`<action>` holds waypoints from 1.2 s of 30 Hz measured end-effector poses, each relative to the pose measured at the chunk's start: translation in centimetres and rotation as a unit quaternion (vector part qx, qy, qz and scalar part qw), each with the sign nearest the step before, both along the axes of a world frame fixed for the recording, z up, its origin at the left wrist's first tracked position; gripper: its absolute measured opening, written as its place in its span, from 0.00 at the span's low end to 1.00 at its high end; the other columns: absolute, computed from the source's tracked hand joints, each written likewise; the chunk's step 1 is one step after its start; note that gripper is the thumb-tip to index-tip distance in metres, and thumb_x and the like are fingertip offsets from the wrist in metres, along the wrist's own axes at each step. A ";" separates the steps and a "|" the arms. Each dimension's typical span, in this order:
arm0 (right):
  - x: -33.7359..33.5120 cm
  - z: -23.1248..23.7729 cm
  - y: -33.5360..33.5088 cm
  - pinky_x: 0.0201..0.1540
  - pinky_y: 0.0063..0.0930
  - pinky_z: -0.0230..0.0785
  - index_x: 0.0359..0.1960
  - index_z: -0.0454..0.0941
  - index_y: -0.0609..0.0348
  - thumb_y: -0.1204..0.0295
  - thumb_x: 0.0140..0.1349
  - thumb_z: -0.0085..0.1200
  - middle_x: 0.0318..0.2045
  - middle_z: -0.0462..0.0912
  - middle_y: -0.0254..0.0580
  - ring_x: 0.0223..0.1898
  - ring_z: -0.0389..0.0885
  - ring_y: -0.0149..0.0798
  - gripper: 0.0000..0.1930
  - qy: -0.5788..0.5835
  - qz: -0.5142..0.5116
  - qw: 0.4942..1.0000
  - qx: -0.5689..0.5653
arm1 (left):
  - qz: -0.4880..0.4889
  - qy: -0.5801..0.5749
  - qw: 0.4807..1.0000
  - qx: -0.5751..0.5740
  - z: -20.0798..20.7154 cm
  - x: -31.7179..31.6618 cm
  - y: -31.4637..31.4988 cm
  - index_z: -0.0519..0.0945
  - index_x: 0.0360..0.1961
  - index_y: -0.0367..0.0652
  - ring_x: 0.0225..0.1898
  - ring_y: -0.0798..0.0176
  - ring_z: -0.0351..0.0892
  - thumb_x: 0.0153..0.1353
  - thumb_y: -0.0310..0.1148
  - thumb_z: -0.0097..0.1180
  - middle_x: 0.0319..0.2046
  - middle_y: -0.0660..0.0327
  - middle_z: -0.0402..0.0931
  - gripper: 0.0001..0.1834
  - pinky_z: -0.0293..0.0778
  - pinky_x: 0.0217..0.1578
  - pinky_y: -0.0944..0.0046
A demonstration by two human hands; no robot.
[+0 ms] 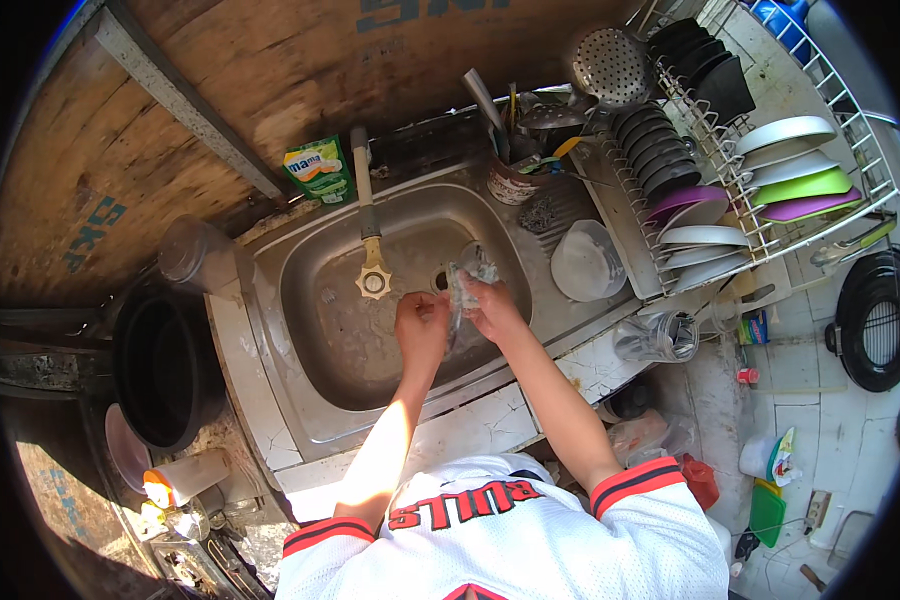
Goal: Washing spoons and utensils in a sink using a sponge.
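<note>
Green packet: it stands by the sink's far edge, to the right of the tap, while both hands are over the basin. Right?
Not quite: the head view shows the green packet by the sink's far edge, but left of the tap, while both hands are over the basin.

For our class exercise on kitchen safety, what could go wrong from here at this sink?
1. The pale item in the right hand could slip into the sink, near the drain hole.
2. The clear jar sits near the front edge of the tiled counter; the right forearm might knock it.
3. The green pouch at the sink's back rim might topple in.
</note>
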State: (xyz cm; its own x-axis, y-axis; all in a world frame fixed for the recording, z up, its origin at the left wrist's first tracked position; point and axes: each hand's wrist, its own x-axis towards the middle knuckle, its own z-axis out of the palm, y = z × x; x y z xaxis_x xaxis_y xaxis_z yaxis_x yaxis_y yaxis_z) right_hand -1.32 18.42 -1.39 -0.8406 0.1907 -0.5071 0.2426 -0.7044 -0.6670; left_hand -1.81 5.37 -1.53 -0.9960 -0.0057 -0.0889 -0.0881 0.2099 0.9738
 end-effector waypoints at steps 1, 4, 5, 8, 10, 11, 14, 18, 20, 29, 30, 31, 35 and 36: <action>0.1 -0.2 0.7 0.20 0.26 0.65 0.37 0.75 0.63 0.67 0.59 0.59 0.26 0.78 0.37 0.24 0.76 0.35 0.12 0.019 -0.002 1.000 0.023 | -0.006 -0.003 1.000 0.004 0.3 -0.6 0.9 0.78 0.38 0.35 0.26 0.68 0.77 0.59 0.32 0.56 0.25 0.60 0.78 0.11 0.71 0.24 0.67; 0.0 -1.4 2.9 0.16 0.27 0.61 0.33 0.75 0.63 0.67 0.60 0.57 0.22 0.76 0.37 0.17 0.73 0.33 0.10 0.000 0.044 0.996 0.078 | -0.049 -0.197 0.964 0.172 1.1 -4.2 3.5 0.76 0.37 0.37 0.31 0.65 0.78 0.60 0.34 0.55 0.30 0.56 0.78 0.10 0.71 0.27 0.65; -0.2 -1.1 2.2 0.16 0.27 0.61 0.33 0.75 0.63 0.67 0.60 0.57 0.22 0.76 0.37 0.17 0.73 0.33 0.10 0.002 0.054 0.995 0.079 | -0.083 -0.256 0.934 0.236 -0.9 -5.6 3.7 0.75 0.37 0.37 0.33 0.65 0.78 0.60 0.35 0.55 0.31 0.56 0.78 0.11 0.71 0.30 0.64; 0.7 -0.7 1.5 0.13 0.26 0.58 0.32 0.75 0.62 0.66 0.61 0.56 0.20 0.75 0.37 0.15 0.72 0.32 0.10 -0.001 0.073 0.994 0.086 | -0.108 -0.319 0.889 0.310 -3.2 -8.4 5.1 0.75 0.37 0.37 0.35 0.63 0.79 0.61 0.36 0.54 0.33 0.56 0.78 0.12 0.71 0.33 0.63; 2.2 -0.7 0.8 0.14 0.26 0.59 0.35 0.73 0.59 0.67 0.62 0.54 0.23 0.74 0.34 0.17 0.71 0.32 0.09 -0.041 0.139 0.977 0.160 | -0.088 -0.325 0.887 0.317 -3.8 -10.0 4.9 0.74 0.37 0.37 0.35 0.62 0.79 0.61 0.36 0.55 0.33 0.56 0.79 0.11 0.71 0.34 0.62; 3.1 0.2 0.4 0.14 0.26 0.59 0.33 0.74 0.60 0.67 0.62 0.54 0.21 0.74 0.34 0.15 0.69 0.32 0.09 -0.069 0.153 0.974 0.150 | -0.071 -0.317 0.889 0.324 -4.1 -10.6 4.3 0.75 0.36 0.38 0.35 0.62 0.79 0.61 0.36 0.55 0.33 0.56 0.79 0.11 0.71 0.32 0.62; 3.7 1.5 1.8 0.14 0.28 0.60 0.29 0.74 0.61 0.66 0.62 0.54 0.20 0.76 0.38 0.13 0.69 0.32 0.11 -0.085 0.198 0.952 0.216 | -0.069 -0.301 0.899 0.310 -3.3 -9.3 5.2 0.74 0.33 0.39 0.34 0.63 0.79 0.61 0.37 0.55 0.31 0.56 0.78 0.11 0.71 0.29 0.63; 1.9 0.7 2.3 0.17 0.31 0.67 0.31 0.75 0.66 0.64 0.60 0.54 0.17 0.78 0.42 0.15 0.76 0.36 0.14 -0.041 0.230 0.876 0.421 | -0.142 -0.284 0.911 0.262 -3.5 -7.9 5.1 0.73 0.30 0.38 0.34 0.63 0.81 0.62 0.36 0.54 0.29 0.57 0.76 0.11 0.71 0.24 0.67; 2.3 1.3 0.8 0.21 0.34 0.70 0.32 0.76 0.66 0.62 0.59 0.55 0.15 0.78 0.46 0.16 0.78 0.40 0.16 -0.068 0.236 0.846 0.472 | -0.069 -0.290 0.910 0.287 -3.4 -7.8 4.3 0.74 0.32 0.38 0.31 0.65 0.80 0.62 0.36 0.55 0.29 0.58 0.76 0.11 0.70 0.22 0.70; 2.3 6.4 5.5 0.35 0.36 0.72 0.39 0.77 0.60 0.58 0.58 0.55 0.27 0.81 0.50 0.31 0.82 0.47 0.17 -0.057 0.225 0.805 0.545 | -0.046 -0.324 0.858 0.396 -3.1 -5.7 2.9 0.67 0.32 0.39 0.15 0.71 0.62 0.66 0.40 0.49 0.23 0.62 0.66 0.14 0.58 0.13 0.73; 1.6 6.4 5.8 0.36 0.36 0.72 0.41 0.77 0.60 0.59 0.58 0.55 0.29 0.82 0.51 0.31 0.82 0.48 0.18 -0.075 0.170 0.853 0.488 | -0.065 -0.367 0.832 0.412 -2.8 -5.2 3.1 0.66 0.31 0.40 0.14 0.72 0.59 0.67 0.42 0.47 0.21 0.63 0.63 0.16 0.56 0.12 0.74; 1.0 6.7 5.4 0.36 0.36 0.72 0.41 0.77 0.60 0.59 0.58 0.55 0.29 0.82 0.51 0.31 0.82 0.48 0.18 -0.073 0.168 0.854 0.487 | -0.065 -0.366 0.833 0.410 -2.9 -4.9 2.8 0.66 0.31 0.40 0.14 0.72 0.59 0.67 0.42 0.47 0.21 0.63 0.63 0.16 0.56 0.12 0.74; 0.7 6.0 3.7 0.41 0.33 0.72 0.46 0.76 0.62 0.62 0.57 0.54 0.38 0.81 0.54 0.38 0.81 0.49 0.20 0.037 0.133 0.830 0.541 | -0.130 -0.477 0.703 0.511 -1.7 -4.6 2.1 0.66 0.30 0.44 0.13 0.74 0.56 0.69 0.46 0.38 0.19 0.65 0.60 0.17 0.51 0.11 0.75; 1.1 5.1 3.4 0.43 0.31 0.72 0.47 0.76 0.64 0.63 0.56 0.54 0.41 0.80 0.54 0.41 0.81 0.47 0.20 0.090 0.140 0.761 0.627 | -0.165 -0.512 0.668 0.514 -0.7 -4.5 2.1 0.67 0.31 0.45 0.13 0.74 0.56 0.70 0.46 0.35 0.20 0.65 0.61 0.17 0.51 0.10 0.75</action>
State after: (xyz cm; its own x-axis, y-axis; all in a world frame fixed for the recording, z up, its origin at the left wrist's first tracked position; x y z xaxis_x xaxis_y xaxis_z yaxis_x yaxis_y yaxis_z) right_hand -0.20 21.85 3.76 -0.9715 0.2307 0.0543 0.0915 0.5766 -0.8119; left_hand -6.35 7.52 -2.28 -0.3416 0.7876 -0.5128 -0.9329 -0.3503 0.0836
